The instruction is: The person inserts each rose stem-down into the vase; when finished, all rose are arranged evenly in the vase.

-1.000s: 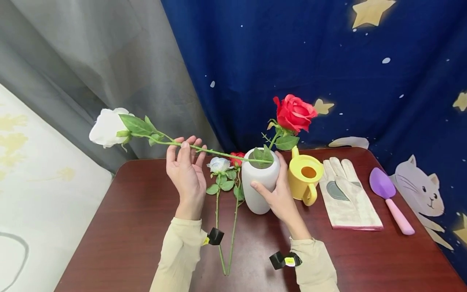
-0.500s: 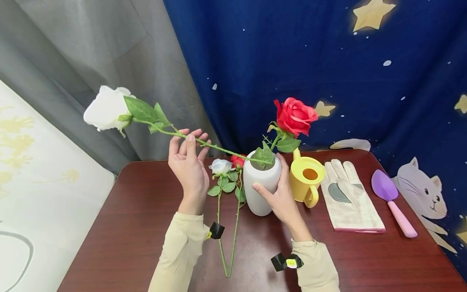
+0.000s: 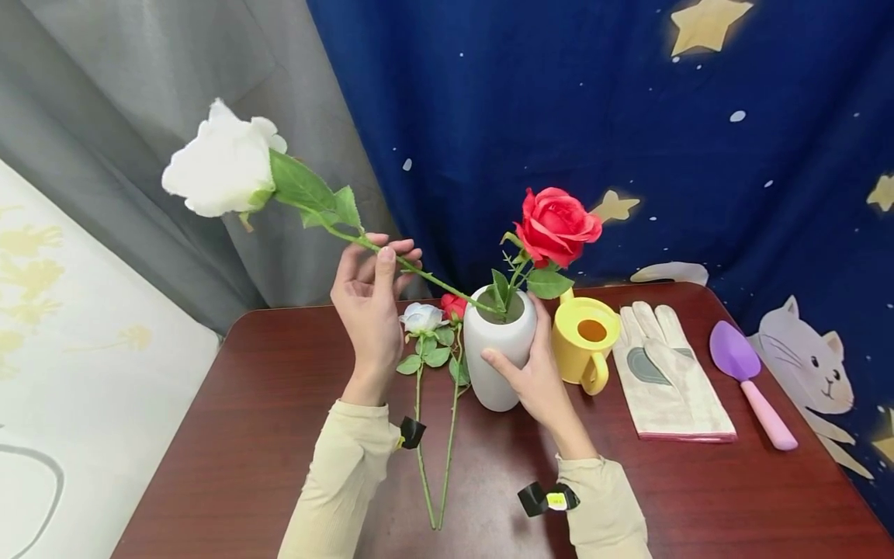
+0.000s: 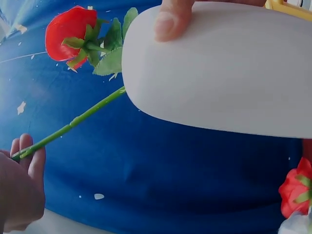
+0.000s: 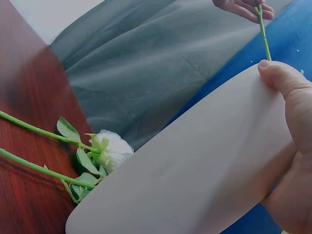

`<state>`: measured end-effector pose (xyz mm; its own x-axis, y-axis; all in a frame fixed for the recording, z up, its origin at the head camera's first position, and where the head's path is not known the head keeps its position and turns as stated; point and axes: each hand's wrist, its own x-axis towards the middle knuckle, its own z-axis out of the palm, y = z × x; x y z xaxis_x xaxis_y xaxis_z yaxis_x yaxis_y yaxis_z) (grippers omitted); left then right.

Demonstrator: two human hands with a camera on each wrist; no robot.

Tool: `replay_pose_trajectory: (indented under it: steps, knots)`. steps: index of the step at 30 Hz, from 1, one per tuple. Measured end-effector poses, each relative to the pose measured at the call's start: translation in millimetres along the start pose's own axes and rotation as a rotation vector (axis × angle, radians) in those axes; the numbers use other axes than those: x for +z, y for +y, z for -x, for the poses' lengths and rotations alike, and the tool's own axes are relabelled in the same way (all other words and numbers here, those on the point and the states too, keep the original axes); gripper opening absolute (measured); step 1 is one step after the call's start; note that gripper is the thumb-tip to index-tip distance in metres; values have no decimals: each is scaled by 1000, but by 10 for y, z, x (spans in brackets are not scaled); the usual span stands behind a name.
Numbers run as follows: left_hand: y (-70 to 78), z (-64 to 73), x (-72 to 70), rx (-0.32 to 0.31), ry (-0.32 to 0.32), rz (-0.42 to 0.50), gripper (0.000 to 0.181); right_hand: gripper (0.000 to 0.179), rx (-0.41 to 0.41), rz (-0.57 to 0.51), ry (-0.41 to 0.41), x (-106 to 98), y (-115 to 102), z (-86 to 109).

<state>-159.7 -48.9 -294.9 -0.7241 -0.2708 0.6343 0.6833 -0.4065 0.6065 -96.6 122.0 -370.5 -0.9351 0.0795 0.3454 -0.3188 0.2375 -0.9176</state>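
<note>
A white rose [image 3: 222, 164] slants up to the left, its green stem [image 3: 436, 278] pinched between the thumb and fingers of my left hand [image 3: 370, 307]. The stem's lower end reaches into the mouth of a white vase [image 3: 492, 361]. My right hand [image 3: 534, 373] grips the vase's right side, with the thumb across its front, as the right wrist view also shows on the vase wall [image 5: 185, 156]. A red rose [image 3: 559, 225] stands in the vase and leans right. How deep either stem goes inside is hidden.
A pale rose [image 3: 422, 318] and a smaller-looking red rose [image 3: 454, 306] lie left of the vase on the brown table [image 3: 265, 435]. To the right are a yellow watering can [image 3: 580, 349], white gloves [image 3: 673, 380] and a purple trowel [image 3: 735, 353] with a pink handle.
The white rose's bloom has risen and its stem has become steeper, as my left hand moved up and right. Its lower end has dipped into the vase mouth. The right hand stays on the vase.
</note>
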Motion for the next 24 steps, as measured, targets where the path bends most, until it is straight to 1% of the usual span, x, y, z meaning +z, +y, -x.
replay_pose_trajectory:
  steps: [4,7,11,15,16,22,24]
  knots:
    - [37,-5,35,64,-94,-54,15,90,-3,1,-2,-1,-5,-1]
    - [59,-6,65,95,-155,-69,12,88,-11,-4,-3,0,1,-2]
    - [73,-6,104,111,-238,-43,11,86,-22,-14,-3,1,4,-4]
    - [88,-8,136,142,-332,-51,16,85,-36,-27,-8,2,-3,1]
    - [95,-11,141,151,-359,-61,17,85,-38,-30,-10,3,-5,2]
    - [150,-26,195,231,-489,-196,17,89,-63,-28,3,16,1,0]
    - [168,-29,223,243,-537,-218,18,87,-73,-33,6,20,1,-1]
